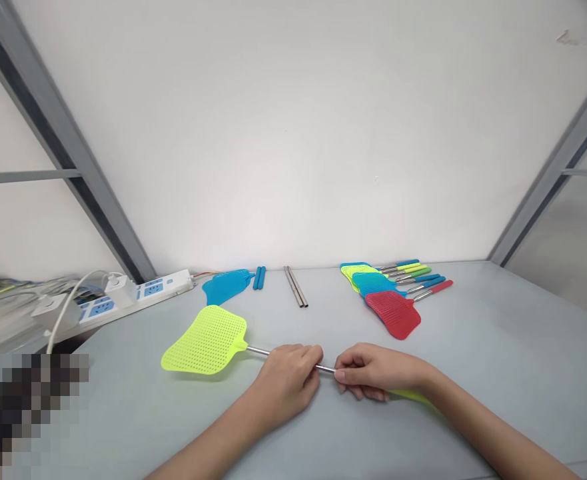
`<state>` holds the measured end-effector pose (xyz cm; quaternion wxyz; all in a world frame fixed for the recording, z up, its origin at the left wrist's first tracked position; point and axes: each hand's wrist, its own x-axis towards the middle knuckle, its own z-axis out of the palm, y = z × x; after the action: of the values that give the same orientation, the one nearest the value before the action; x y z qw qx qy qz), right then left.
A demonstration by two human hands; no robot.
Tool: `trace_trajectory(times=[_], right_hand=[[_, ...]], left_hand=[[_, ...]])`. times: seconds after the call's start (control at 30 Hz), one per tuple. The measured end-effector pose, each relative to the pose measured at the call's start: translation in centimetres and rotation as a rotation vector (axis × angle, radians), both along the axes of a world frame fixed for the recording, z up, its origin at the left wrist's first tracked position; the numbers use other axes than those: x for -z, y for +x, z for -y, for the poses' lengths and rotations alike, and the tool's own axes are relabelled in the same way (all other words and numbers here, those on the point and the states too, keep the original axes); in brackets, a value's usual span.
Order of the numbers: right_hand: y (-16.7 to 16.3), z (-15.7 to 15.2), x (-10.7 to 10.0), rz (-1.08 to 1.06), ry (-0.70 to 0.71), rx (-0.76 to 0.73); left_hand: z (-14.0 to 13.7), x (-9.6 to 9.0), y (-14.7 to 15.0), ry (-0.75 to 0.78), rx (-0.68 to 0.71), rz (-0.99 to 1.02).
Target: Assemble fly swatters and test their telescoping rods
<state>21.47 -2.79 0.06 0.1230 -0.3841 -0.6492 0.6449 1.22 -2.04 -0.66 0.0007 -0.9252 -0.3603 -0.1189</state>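
A yellow-green fly swatter (pixel 207 341) with a perforated head and thin metal rod lies across the front of me, its head to the left. My left hand (pixel 292 377) is closed round the rod, a little right of the head. Farther along, my right hand (pixel 379 369) pinches the rod between thumb and fingers. A short stretch of bare rod shows between the two hands. Under my right wrist a yellow-green strip (pixel 417 397) shows, mostly hidden by the hand and forearm.
Several swatters, including a red one (pixel 396 315), lie overlapped at the back right. Two metal rods (pixel 296 287), two blue handles (pixel 259 277) and a blue swatter head (pixel 227 287) lie along the back. At left sits a power strip (pixel 138 293) with plugs and cables. A white wall (pixel 293 133) stands behind.
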Motion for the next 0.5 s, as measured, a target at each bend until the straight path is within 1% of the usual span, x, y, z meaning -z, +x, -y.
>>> trace_trajectory(times=[0.3,0.5], right_hand=[[0.10,0.00,-0.05,0.014,-0.002,0.004],[0.14,0.03,-0.30,0.016,0.000,-0.001]], left_hand=[[0.19,-0.47,0.12,-0.036,0.037,0.043],[0.18,-0.69,0.11,-0.037,0.085,0.031]])
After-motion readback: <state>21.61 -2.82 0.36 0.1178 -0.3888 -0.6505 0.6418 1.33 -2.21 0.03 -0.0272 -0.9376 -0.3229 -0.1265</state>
